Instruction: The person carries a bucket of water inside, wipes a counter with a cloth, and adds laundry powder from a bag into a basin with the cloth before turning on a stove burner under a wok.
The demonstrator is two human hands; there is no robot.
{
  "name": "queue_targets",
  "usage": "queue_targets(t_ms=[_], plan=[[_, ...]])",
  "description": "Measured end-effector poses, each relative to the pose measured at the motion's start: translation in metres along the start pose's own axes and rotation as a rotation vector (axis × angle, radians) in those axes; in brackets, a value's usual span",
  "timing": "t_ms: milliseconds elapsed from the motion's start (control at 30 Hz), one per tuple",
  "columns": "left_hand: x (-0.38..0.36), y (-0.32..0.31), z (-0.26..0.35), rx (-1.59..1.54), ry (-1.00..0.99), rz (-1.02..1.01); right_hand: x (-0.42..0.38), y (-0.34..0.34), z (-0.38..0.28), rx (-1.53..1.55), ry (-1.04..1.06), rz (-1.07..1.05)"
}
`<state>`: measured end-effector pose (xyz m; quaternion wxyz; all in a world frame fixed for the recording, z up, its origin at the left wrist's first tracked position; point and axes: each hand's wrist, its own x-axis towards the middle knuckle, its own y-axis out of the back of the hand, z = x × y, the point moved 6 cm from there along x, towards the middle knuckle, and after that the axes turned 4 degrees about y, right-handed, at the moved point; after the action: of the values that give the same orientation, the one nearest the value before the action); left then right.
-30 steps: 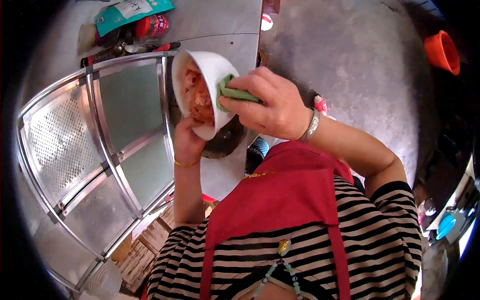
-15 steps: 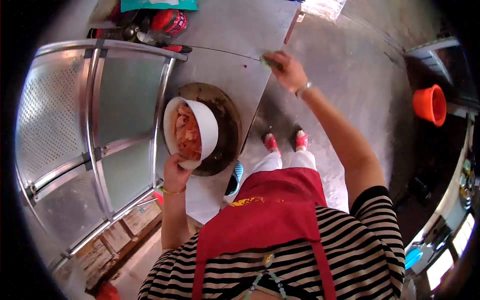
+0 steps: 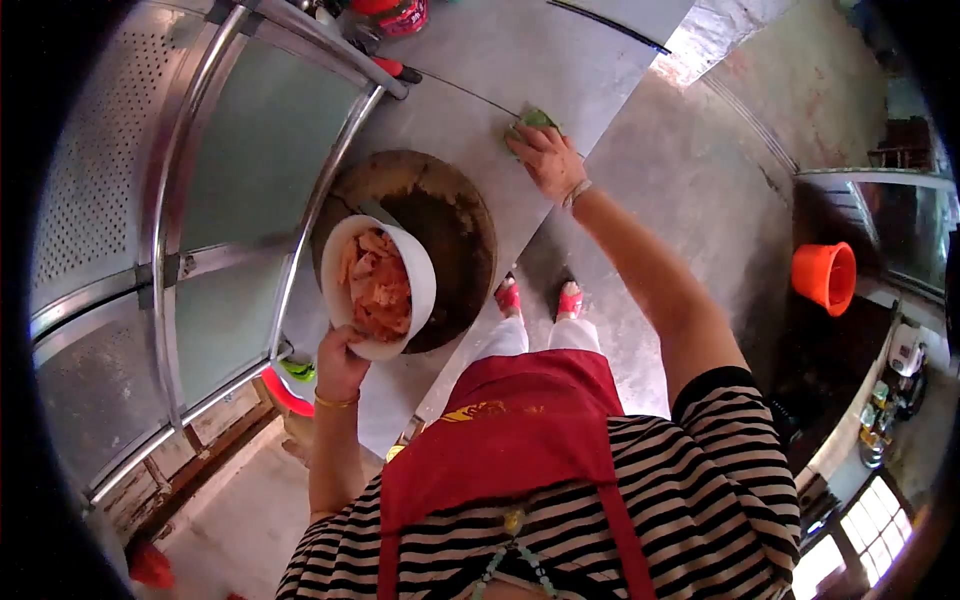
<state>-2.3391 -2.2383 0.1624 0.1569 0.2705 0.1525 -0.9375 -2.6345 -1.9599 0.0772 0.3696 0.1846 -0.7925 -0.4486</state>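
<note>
My left hand (image 3: 341, 366) grips the lower rim of a white bowl (image 3: 421, 290), which is tilted and holds pieces of reddish-pink meat (image 3: 377, 285). The bowl is over a round, dark-stained wooden board (image 3: 465, 240) on the grey counter (image 3: 450, 110). Up and to the right, my right hand (image 3: 548, 165) presses a green cloth (image 3: 533, 125) onto the counter near its edge. The fingers of that hand are bent over the cloth.
A metal-framed cabinet with glass panels (image 3: 265, 150) stands at the left. A red-lidded jar (image 3: 400, 15) and a red-handled tool (image 3: 398, 70) lie behind the board. An orange bucket (image 3: 825, 278) is at the right. A dark stick (image 3: 610, 27) lies on the far counter.
My right hand and the green cloth are now down on the counter surface, nearer its edge seam. The view has shifted, and the bowl stays in my left hand over the board.
</note>
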Motion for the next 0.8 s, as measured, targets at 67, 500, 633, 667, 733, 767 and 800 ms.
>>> queue_targets(t_ms=[67, 500, 633, 667, 733, 767, 800], plan=[[0.001, 0.003, 0.003, -0.095, 0.008, -0.035, -0.011, -0.001, -0.004, 0.034, -0.001, -0.008], [0.074, -0.003, 0.028, 0.448, -0.235, 0.0, -0.067, 0.012, 0.05, 0.814, -0.6, 0.031], [0.106, -0.075, 0.055, -0.395, 0.187, 0.013, -0.024, 0.07, 0.121, 0.961, -0.895, 0.25], [0.125, -0.067, 0.047, -0.352, 0.183, 0.002, -0.015, 0.07, 0.154, 0.862, -0.815, 0.336], [0.139, -0.084, 0.058, -0.283, 0.176, -0.036, 0.007, 0.078, 0.209, 0.544, -0.717, 0.405], [0.148, -0.091, 0.064, -0.249, 0.171, -0.053, 0.019, 0.083, 0.226, 0.327, -0.697, 0.386], [0.17, -0.087, 0.056, -0.265, 0.15, -0.08, 0.027, 0.074, 0.245, 0.238, -0.703, 0.387]])
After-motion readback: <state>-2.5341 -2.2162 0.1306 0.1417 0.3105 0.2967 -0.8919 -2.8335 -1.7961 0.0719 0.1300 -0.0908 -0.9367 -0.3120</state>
